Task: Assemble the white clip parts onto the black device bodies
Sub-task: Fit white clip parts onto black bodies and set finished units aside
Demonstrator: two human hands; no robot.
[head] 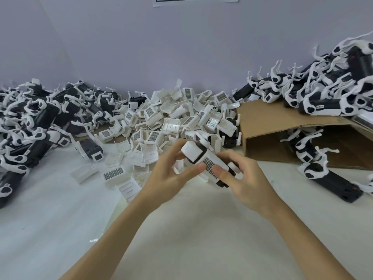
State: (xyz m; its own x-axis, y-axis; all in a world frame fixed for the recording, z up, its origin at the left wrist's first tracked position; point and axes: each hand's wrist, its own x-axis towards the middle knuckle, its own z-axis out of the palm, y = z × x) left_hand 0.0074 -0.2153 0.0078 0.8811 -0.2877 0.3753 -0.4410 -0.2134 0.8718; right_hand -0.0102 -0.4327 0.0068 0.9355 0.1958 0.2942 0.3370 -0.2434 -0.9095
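— Hands first: where does the part sit?

— Both hands hold one black device body (223,181) over the white table (60,229). A white clip part (210,162) with a gridded face lies on top of it. The left hand (169,176) curls round the upper end, thumb tip touching the grid. The right hand (248,182) pinches the lower end, thumb on the clip.

— And room around them?

— Bare tabletop lies near the person. Behind the hands sits a pile of loose clips (171,120). A cardboard box (282,136) lies open to the right, and assembled units (36,118) crowd the left.
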